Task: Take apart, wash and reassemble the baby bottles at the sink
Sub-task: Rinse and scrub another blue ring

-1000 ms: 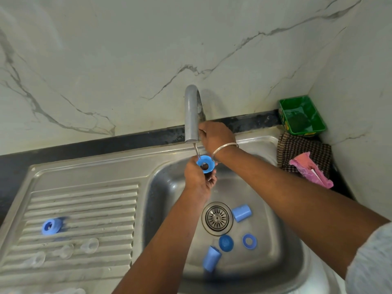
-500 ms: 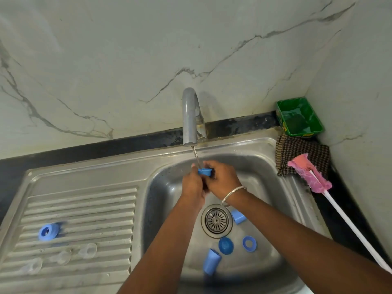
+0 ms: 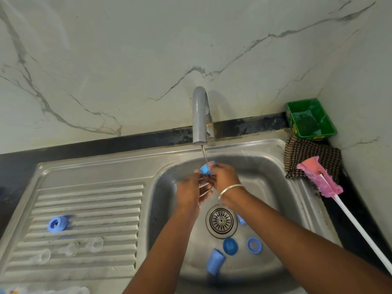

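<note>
Head cam, only view I've got: a sec ago my right hand [image 3: 224, 179] was up at the tap [image 3: 200, 115] while the left hand [image 3: 192, 192] held the blue ring [image 3: 206, 168] under the spout; now both hands are together under the thin water stream [image 3: 204, 154], over the basin just above the drain [image 3: 221, 220]. Right hand pinches the blue ring at its edge; left hand sits just beside it, fingers fairly straight and wet, rubbing more than gripping as far as I can tell. So tap's on, and I reckon we're mid-rinse on this one piece, w/ plenty left to do. Still in the basin: a blue cap [image 3: 215, 261] lying on its side, a round blue dome [image 3: 230, 246], another blue collar [image 3: 254, 245], plus one more blue bit [image 3: 241, 219] half hidden by my right wrist. On the ribbed drainboard [image 3: 89, 200], left of the basin: one blue collar [image 3: 56, 223] and three clear teats [image 3: 67, 249], apart from each other, prob. already washed. Surroundings: steel sink [image 3: 275, 149] set in a dark desk, marble-look wall behind, corner at right. There a green tub [image 3: 310, 117], a checked cloth [image 3: 311, 158] and a pink sponge brush [image 3: 318, 177] lying across cloth and sink rim, white handle running toward me.
</note>
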Motion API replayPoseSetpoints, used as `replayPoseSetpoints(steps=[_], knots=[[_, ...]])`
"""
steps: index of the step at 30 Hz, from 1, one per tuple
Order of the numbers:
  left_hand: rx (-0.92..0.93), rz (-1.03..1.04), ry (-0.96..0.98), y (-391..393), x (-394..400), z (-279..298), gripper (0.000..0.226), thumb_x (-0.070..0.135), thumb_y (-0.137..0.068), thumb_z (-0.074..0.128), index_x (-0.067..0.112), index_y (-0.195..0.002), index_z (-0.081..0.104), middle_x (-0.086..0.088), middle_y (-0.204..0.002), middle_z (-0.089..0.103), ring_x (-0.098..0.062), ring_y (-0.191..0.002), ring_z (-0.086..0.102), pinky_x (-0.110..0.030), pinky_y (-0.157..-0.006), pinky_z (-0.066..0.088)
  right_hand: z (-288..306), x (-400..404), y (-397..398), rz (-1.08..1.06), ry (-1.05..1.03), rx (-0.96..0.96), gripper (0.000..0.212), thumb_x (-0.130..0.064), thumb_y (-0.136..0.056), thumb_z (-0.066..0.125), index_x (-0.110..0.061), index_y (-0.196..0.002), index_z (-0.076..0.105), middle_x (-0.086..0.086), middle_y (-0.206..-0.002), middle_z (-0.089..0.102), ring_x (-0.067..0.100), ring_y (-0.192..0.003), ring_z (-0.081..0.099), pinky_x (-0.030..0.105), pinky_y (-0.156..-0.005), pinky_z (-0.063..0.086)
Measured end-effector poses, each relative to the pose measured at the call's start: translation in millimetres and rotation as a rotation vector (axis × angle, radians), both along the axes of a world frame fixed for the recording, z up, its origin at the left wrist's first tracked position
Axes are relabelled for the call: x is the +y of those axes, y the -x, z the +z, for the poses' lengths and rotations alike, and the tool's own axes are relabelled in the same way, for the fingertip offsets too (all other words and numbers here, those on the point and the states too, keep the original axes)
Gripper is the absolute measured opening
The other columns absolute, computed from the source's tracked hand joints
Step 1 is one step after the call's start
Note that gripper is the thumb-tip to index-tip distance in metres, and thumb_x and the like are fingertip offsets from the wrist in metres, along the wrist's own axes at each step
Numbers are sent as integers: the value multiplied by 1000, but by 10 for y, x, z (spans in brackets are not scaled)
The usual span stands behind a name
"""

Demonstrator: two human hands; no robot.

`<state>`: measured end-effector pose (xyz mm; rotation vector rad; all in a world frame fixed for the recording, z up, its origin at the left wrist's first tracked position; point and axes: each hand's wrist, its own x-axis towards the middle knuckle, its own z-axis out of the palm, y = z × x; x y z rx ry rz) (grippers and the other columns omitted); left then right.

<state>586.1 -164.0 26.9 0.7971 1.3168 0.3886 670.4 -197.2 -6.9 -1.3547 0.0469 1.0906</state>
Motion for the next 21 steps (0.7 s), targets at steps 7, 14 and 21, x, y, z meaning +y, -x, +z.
replayPoseSetpoints(steps=[7, 14, 21], knots=[[-33, 23, -39, -33, -22, 29, 12, -1, -93, 59, 3, -96, 70, -8, -71, 73, -13, -67, 70, -23, -68, 58, 71, -163, -155, -10, -192, 231, 19, -7, -97, 54, 3, -112, 61, 17, -92, 68, 21, -76, 69, 25, -65, 58], [-152, 109, 63, 31, -118, 28, 24, 26, -100, 54, 6, -97, 68, -14, -86, 72, -25, -83, 68, -31, -74, 58, -121, -446, -140, 303, -151, -648, 33, -1, -68, 86, -15, -94, 70, -5, -99, 74, 7, -94, 71, 26, -88, 56], [-86, -16, 1, -153, -115, 51, 19, 23, -104, 48, 12, -100, 63, -12, -90, 70, -25, -87, 66, -39, -84, 55, -36, -473, -344, 369, -173, -785, 32, -2, -73, 77, -17, -99, 64, -6, -97, 72, 5, -93, 69, 27, -89, 55]])
